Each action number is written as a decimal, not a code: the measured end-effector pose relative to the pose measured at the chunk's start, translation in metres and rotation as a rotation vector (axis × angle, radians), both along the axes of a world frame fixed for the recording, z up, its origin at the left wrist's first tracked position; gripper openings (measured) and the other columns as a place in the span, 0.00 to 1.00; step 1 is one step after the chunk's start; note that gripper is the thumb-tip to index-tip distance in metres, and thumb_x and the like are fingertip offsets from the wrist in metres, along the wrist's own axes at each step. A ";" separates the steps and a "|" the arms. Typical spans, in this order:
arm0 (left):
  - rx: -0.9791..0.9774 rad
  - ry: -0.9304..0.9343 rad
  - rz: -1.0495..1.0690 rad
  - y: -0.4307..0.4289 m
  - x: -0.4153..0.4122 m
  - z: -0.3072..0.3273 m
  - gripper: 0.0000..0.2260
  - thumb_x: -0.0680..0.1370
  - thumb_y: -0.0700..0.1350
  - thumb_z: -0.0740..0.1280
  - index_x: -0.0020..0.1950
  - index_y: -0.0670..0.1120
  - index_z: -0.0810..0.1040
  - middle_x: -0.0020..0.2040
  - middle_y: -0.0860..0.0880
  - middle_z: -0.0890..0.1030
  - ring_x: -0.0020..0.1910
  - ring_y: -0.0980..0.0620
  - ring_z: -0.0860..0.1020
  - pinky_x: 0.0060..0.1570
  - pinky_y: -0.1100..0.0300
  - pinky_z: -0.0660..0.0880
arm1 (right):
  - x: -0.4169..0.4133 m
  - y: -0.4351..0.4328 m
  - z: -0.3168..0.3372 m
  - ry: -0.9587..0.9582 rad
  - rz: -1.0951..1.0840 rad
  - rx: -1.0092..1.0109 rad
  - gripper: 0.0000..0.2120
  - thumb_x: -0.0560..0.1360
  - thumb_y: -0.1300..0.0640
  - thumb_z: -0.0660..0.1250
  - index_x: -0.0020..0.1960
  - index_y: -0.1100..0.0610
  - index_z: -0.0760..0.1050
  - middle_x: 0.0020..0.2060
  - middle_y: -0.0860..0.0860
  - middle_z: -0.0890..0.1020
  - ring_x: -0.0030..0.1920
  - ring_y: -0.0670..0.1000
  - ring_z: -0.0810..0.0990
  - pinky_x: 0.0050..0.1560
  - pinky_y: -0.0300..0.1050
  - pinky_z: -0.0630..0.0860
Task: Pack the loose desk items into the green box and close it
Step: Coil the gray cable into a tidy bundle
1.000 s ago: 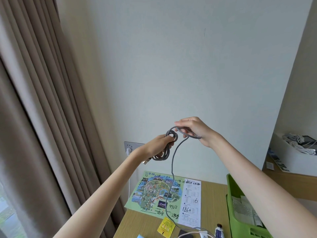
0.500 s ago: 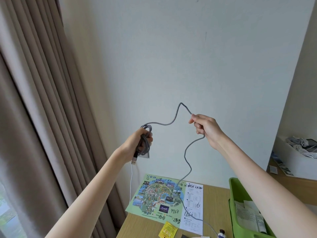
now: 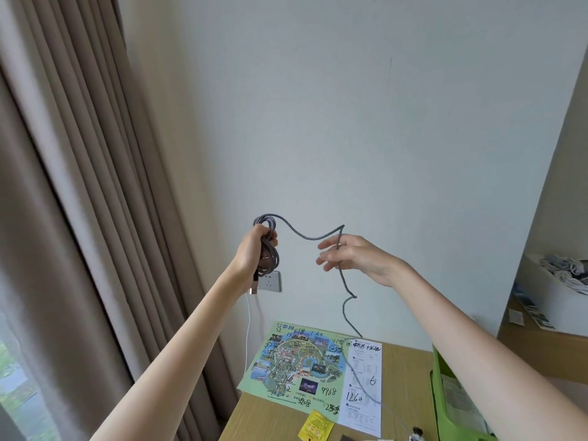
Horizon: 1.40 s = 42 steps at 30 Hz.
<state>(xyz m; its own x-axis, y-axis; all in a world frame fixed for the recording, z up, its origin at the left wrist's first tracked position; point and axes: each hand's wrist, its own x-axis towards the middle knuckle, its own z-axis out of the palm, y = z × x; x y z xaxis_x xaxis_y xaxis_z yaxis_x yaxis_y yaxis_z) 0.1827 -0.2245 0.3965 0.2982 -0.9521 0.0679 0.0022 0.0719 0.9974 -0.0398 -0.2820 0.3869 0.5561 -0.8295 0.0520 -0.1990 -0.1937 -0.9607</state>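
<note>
Pale wall (image 3: 350,122) straight ahead, beige curtain (image 3: 79,186) filling the 9 o'clock side. Wooden desk (image 3: 404,377) at 6 o'clock. Second wooden surface at 3 o'clock carries a white tray (image 3: 537,289) of pale cords.

- Left hand (image 3: 251,249): raised in front of the wall, clenched round a coil of grey cable (image 3: 270,254). The loops stick out at 12 and 6 o'clock of the fist. USB plug (image 3: 253,286) hangs below it, in front of the wall socket (image 3: 271,281).
- Cable leaves the coil top toward 3 o'clock, dips, peaks just above the right hand, then drops across its fingers (image 3: 327,246) and trails down to the desk.
- Right hand (image 3: 356,254): loose, fingers straight and spread. Cable crosses them; no finger is curled round it.
- Green box (image 3: 440,396): at 4 o'clock, on the desk's right end, open, papers (image 3: 458,399) inside. Right forearm covers part of it.
- On the desk: a park map (image 3: 302,367) with handwritten numbers, its far edge against the wall; a yellow packet (image 3: 316,428) at the map's 6 o'clock.
- White cord (image 3: 247,332) drops from the socket behind the desk.
</note>
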 end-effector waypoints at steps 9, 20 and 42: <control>0.002 -0.188 0.140 -0.009 0.009 0.000 0.12 0.78 0.46 0.55 0.37 0.46 0.72 0.37 0.50 0.73 0.31 0.52 0.65 0.34 0.57 0.61 | -0.008 -0.001 0.011 -0.051 0.200 -0.058 0.12 0.71 0.56 0.67 0.53 0.59 0.82 0.51 0.57 0.85 0.52 0.54 0.83 0.63 0.47 0.73; -0.027 -0.072 -0.039 -0.005 -0.012 0.009 0.16 0.79 0.47 0.54 0.51 0.45 0.80 0.36 0.51 0.69 0.20 0.57 0.64 0.22 0.65 0.62 | 0.013 0.010 0.012 0.154 0.072 -0.253 0.12 0.80 0.57 0.64 0.47 0.63 0.82 0.29 0.50 0.73 0.31 0.49 0.73 0.41 0.35 0.70; -0.048 0.107 -0.217 0.001 -0.030 0.008 0.12 0.78 0.47 0.54 0.37 0.46 0.70 0.35 0.50 0.72 0.28 0.52 0.67 0.29 0.59 0.63 | 0.028 0.024 0.007 0.086 0.165 -0.277 0.09 0.78 0.60 0.66 0.43 0.60 0.83 0.30 0.48 0.79 0.32 0.45 0.74 0.37 0.33 0.72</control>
<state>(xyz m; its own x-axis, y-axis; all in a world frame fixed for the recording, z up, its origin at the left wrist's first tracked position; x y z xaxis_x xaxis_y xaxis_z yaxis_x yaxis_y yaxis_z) 0.1527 -0.2240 0.4049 0.0951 -0.9910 0.0940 0.1284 0.1058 0.9861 -0.0113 -0.2580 0.3936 0.6941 -0.6885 0.2100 -0.2214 -0.4819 -0.8478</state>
